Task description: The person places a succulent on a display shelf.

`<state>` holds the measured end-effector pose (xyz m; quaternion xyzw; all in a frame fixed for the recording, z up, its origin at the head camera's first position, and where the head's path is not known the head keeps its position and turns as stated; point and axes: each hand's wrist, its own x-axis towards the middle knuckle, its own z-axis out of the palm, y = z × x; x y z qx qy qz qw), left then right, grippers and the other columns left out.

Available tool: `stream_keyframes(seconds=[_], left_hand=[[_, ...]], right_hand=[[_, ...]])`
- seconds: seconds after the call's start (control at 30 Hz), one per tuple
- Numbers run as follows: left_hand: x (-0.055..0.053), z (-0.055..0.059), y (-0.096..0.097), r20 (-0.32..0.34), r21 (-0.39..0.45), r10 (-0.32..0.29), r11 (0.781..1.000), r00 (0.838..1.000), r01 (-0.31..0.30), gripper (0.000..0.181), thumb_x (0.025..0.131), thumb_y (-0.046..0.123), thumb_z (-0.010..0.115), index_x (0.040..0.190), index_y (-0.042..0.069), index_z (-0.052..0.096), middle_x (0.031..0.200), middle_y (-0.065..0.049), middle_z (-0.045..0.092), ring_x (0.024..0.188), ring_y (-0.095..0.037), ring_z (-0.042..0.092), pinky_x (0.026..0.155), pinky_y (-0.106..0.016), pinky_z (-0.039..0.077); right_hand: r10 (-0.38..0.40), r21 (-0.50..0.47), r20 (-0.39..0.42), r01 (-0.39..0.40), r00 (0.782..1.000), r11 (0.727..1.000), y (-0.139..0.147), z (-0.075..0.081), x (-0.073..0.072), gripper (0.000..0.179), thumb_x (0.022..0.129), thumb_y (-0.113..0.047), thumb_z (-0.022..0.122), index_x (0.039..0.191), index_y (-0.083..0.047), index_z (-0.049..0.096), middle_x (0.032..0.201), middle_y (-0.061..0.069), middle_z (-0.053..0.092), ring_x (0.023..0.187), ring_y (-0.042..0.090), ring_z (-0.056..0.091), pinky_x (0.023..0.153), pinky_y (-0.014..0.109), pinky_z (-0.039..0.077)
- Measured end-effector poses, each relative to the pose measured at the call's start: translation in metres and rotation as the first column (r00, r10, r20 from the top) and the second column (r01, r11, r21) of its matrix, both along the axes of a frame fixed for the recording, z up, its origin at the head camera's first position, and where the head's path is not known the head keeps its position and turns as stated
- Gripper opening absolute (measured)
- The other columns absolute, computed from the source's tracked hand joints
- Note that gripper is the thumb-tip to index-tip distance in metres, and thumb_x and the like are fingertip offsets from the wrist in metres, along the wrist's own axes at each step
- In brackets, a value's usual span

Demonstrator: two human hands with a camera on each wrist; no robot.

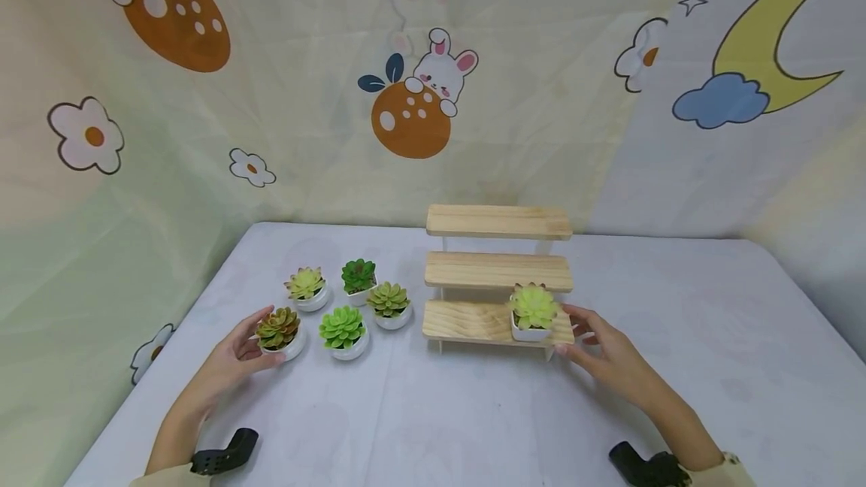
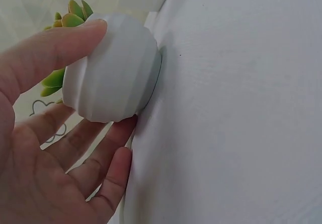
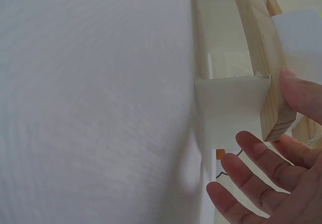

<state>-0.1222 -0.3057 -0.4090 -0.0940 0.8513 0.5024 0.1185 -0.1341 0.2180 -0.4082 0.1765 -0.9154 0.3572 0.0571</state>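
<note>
At the table's left, my left hand (image 1: 233, 355) holds a round white pot (image 2: 118, 70) with a reddish-green succulent (image 1: 278, 328). Its thumb presses one side and its fingers lie around the other. My right hand (image 1: 612, 355) is at the right end of a three-tier wooden display stand (image 1: 467, 322). There the thumb rests against the lowest board (image 3: 266, 53), with the other fingers loosely spread by the board's end. A pale green succulent in a white pot (image 1: 532, 313) sits on that lowest tier, just left of the right hand.
Beside the left hand stand more potted succulents: a pale one (image 1: 307, 284), a dark green one (image 1: 358, 276), an olive one (image 1: 389, 300) and a bright green one (image 1: 343, 329). A patterned cloth (image 1: 325, 119) hangs behind the white-covered table (image 1: 440, 412).
</note>
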Motion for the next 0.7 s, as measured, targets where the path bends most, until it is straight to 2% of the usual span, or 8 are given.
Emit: stream_keyframes(seconds=[0.13, 0.23, 0.53, 0.7], left_hand=[[0.0002, -0.0019, 0.0004, 0.022, -0.011, 0.004, 1.000, 1.000, -0.004, 0.090, 0.081, 0.031, 0.072, 0.148, 0.010, 0.017, 0.150, -0.020, 0.023, 0.133, -0.040, 0.028, 0.107, -0.055, 0.026], [0.0006, -0.0026, 0.0008, 0.034, -0.006, 0.010, 1.000, 0.999, -0.010, 0.088, 0.082, 0.030, 0.071, 0.147, 0.006, 0.018, 0.149, -0.021, 0.024, 0.134, -0.041, 0.026, 0.109, -0.055, 0.024], [0.0018, -0.0045, 0.0028, 0.005, -0.025, 0.020, 0.999, 1.000, -0.020, 0.088, 0.082, 0.032, 0.071, 0.146, 0.003, 0.018, 0.148, -0.024, 0.029, 0.134, -0.041, 0.030, 0.107, -0.055, 0.029], [0.0029, -0.0040, 0.0026, 0.011, -0.034, 0.025, 0.999, 1.000, -0.025, 0.091, 0.081, 0.034, 0.072, 0.147, 0.003, 0.017, 0.148, -0.025, 0.027, 0.135, -0.043, 0.027, 0.108, -0.056, 0.027]], right_hand=[[-0.001, 0.003, 0.004, 0.001, 1.000, 1.000, 0.0002, -0.0004, -0.0003, 0.056, 0.085, -0.019, 0.068, 0.130, 0.002, 0.043, 0.105, 0.010, 0.061, 0.092, 0.022, 0.057, 0.075, 0.032, 0.051], [-0.001, 0.004, 0.004, 0.001, 1.000, 1.000, 0.0003, -0.0009, -0.0006, 0.056, 0.085, -0.019, 0.068, 0.131, 0.003, 0.043, 0.104, 0.010, 0.061, 0.092, 0.023, 0.057, 0.075, 0.032, 0.051], [-0.006, 0.006, 0.009, 0.006, 1.000, 1.000, 0.0006, -0.0001, -0.0003, 0.057, 0.085, -0.019, 0.068, 0.131, 0.002, 0.043, 0.105, 0.010, 0.060, 0.093, 0.024, 0.057, 0.076, 0.031, 0.051], [-0.006, 0.004, 0.006, 0.006, 1.000, 1.000, 0.0005, -0.0012, -0.0007, 0.057, 0.085, -0.019, 0.068, 0.131, 0.002, 0.042, 0.105, 0.009, 0.060, 0.093, 0.023, 0.056, 0.076, 0.030, 0.051]])
